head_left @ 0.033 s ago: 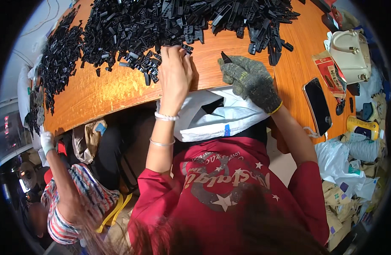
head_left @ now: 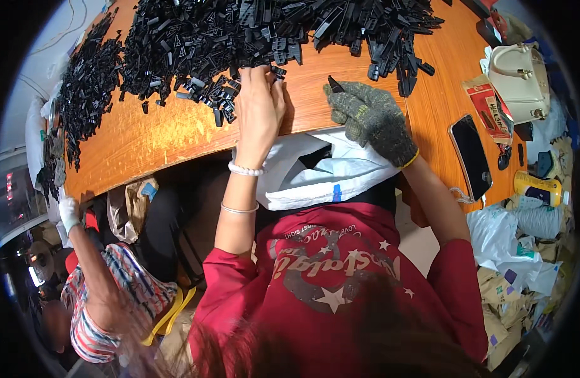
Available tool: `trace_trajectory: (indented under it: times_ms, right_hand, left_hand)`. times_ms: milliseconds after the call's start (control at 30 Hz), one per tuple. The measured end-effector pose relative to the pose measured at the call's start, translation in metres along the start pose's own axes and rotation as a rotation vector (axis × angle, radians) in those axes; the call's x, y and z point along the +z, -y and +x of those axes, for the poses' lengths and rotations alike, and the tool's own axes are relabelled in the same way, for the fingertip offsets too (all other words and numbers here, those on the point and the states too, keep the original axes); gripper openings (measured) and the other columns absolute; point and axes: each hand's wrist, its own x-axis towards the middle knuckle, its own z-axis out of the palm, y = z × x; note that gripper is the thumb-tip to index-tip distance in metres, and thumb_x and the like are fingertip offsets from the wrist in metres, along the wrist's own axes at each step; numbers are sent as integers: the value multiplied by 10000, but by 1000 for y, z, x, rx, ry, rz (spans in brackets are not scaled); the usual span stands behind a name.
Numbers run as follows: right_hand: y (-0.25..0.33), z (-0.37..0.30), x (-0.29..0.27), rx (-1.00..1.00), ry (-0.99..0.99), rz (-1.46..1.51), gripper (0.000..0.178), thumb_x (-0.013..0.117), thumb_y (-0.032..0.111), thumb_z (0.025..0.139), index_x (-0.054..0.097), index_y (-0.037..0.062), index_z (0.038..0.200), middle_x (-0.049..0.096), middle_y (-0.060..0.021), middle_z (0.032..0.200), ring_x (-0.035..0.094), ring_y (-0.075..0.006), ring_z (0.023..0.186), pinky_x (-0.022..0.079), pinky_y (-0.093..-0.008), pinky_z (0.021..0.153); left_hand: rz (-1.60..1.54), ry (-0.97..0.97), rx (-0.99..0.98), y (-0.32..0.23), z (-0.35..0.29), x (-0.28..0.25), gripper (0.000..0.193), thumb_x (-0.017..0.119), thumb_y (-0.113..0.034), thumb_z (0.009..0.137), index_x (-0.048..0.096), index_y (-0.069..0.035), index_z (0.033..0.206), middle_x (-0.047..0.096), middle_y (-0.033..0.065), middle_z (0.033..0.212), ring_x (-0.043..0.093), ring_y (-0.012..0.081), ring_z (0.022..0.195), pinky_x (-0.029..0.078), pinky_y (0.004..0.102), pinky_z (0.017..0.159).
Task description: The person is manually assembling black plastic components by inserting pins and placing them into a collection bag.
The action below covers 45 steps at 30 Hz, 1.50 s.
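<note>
Only a slight shift is seen since the earlier frame: the bare left hand [head_left: 260, 104] has been moved a touch farther and to the left, at the near edge of the pile of black parts [head_left: 195, 50]. Its fingers are bent down, but their tips are hidden, so whether anything is gripped cannot be told. A pointed black piece [head_left: 335, 85] is held in the gloved right hand [head_left: 375, 120], pinched between closed thumb and fingers, above the near side of the table [head_left: 309, 113] and just beyond the white bag [head_left: 302, 200]. The piece is judged to be light, stiff and rather smooth (hard plastic, by its look), so slipping is likelier than bending; its thin tip may be fragile, and it is best taken by the thicker end, as is apparently done here. Against the earlier frame, the left forearm has been shifted slightly too, while the gloved hand, the piece and the pile are left practically unchanged.
</note>
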Motion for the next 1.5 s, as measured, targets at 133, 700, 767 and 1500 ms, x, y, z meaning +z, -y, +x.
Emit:
trace_trajectory:
  times_ms: [133,700,767,1500]
  right_hand:
    - [-2,-3,3,314,90,329,367,637,143,755,657,88,1117,610,-106,1207,574,-257,1122,475,-373,912]
    - [-9,5,-16,-168,5,-136,186,607,160,820,694,132,982,634,-86,1054,605,-274,954,494,-396,787]
    - [-9,11,-18,-138,40,-66,200,611,168,823,682,126,1005,631,-88,1052,603,-280,955,491,-395,792]
    - [25,66,-18,18,568,-307,260,647,279,786,588,56,907,602,-113,842,606,-279,808,469,-386,692]
  left_hand:
    - [-167,182,-102,-7,3,-2,219,593,-24,838,530,42,1037,601,240,904,620,369,814,488,413,693]
    - [-369,463,-103,-20,-8,0,114,655,-66,789,632,-4,883,576,139,850,604,324,737,468,399,676]
    - [-386,437,-100,-17,-11,1,117,663,-72,789,637,-14,886,577,126,844,608,315,734,466,396,669]
    - [-540,351,-21,-11,-17,4,85,584,18,747,578,3,830,509,142,797,567,367,689,445,420,598]
